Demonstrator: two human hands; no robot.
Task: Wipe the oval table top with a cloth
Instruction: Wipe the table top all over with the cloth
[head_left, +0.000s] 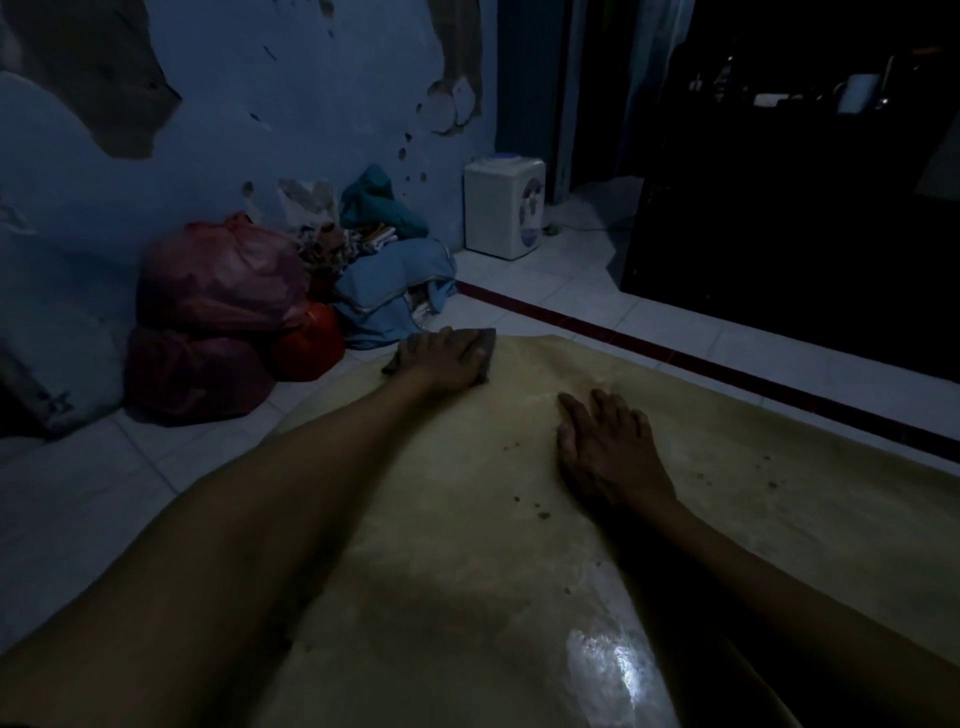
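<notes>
dim room, bluish light, peeling blue wall behind; white tiled floor (93, 499) under a low table (779, 519) with a pale yellowish top. going left to right.

far left, on the floor against the wall: tied plastic bags (218, 291), pink and red, then a heap of folded blue laundry (395, 291). a small white water dispenser (504, 208) stands further back, well apart from the table.

our left hand (447, 358) reaches to the far left rim of the table, palm down, fingers spread flat over the cloth (485, 358). no closed grip here: the hand is open and presses the cloth onto the top rather than pinching it. cloth is dark, small, folded flat; edges show beside the hand on both sides.

our right hand (608, 452) lies open and flat on the table near the middle, holding nothing, probably bracing.

handling judgement: cloth looks soft, light and limp, so it would bunch if dragged by a corner; best held under a flat palm with even pressure. near part of the top shines, possibly damp and slick. dark crumbs (540, 514) sit just beside the right hand, not yet wiped.
</notes>
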